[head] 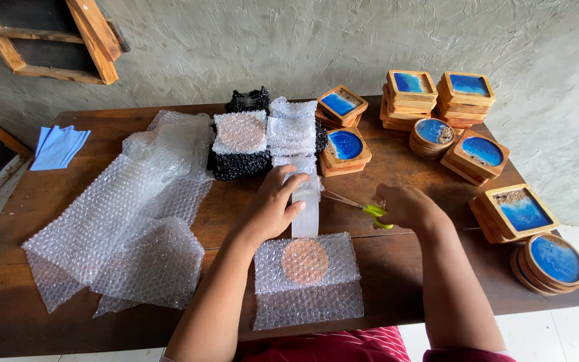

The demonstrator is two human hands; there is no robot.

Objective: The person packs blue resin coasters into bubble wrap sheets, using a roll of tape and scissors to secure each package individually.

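Observation:
My left hand [274,204] presses down on a strip of clear tape [306,214] that runs from a bubble-wrapped bundle toward me. My right hand [403,206] grips scissors with yellow-green handles [363,207], blades pointing left at the tape. Just in front of me lies a round wooden coaster wrapped in bubble wrap [306,263], its lower flap spread toward the table edge.
Loose bubble wrap sheets [125,221] cover the left of the wooden table [403,268]. Wrapped bundles [239,137] sit at the back centre. Stacks of square and round wooden coasters with blue resin [467,94] fill the right side. A blue cloth [58,146] lies far left.

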